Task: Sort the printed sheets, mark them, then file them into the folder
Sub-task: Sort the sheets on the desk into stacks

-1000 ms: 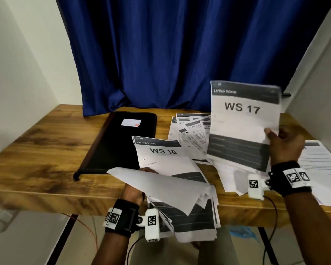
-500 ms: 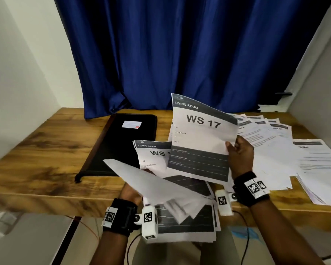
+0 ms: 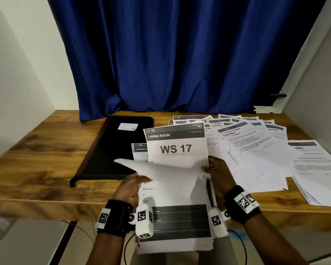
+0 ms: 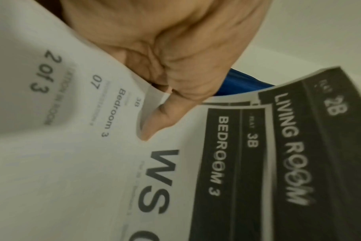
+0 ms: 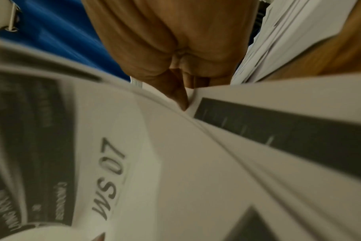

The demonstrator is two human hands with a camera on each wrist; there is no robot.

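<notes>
Printed sheets sit in a thick stack at the near edge of a wooden table, gripped from both sides by a person seated before a blue curtain. On the left of the tabletop lies a closed black folder with a small white label on its cover, well apart from any hand. Just right of it, the left hand holds the stack's left edge; in the left wrist view its thumb is curled in between the pages, pinching them beside a sheet headed "Bedroom 3". One white page bows upward across the stack between the two hands. Behind it stands the "WS 17" sheet, headed "Living Room", upright and partly tucked into the stack, with another "Living" sheet peeking out at its left. The right hand grips the right edge of the "WS 17" sheet, fingers curled round the paper; the right wrist view shows a fingertip wedged between pages next to one marked "WS 07". Farther right, a fan of text-printed sheets is spread flat over the table, and a separate small pile lies at the far right edge
</notes>
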